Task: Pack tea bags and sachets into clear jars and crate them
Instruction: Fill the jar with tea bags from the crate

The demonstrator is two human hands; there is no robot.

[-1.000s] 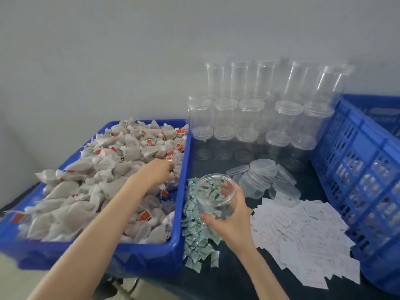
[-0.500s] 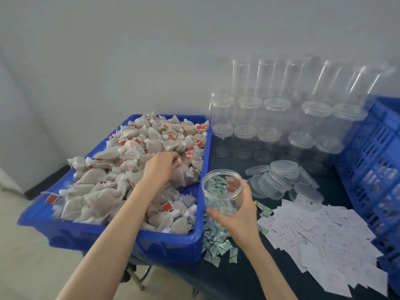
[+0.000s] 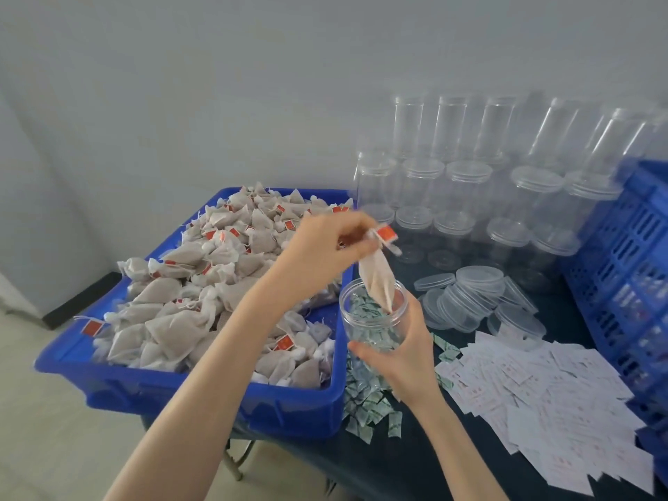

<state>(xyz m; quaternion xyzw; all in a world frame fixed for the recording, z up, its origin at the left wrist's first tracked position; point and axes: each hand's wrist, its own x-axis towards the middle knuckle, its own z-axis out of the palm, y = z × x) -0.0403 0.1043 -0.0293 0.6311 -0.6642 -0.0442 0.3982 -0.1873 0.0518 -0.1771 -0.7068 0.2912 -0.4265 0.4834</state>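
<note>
My left hand point(image 3: 325, 247) pinches a tea bag point(image 3: 377, 280) by its top so its tip hangs down in the mouth of the clear jar point(image 3: 374, 316), which my right hand point(image 3: 405, 352) grips from below, just beside the blue tray point(image 3: 202, 395).

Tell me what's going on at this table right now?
A person is filling a clear jar with tea bags. The right hand grips the open jar just above the dark table, while the left hand pinches a tea bag by its top and lowers its tip into the jar's mouth. The blue bin of tea bags sits to the left; empty jars and loose lids wait behind.
</note>
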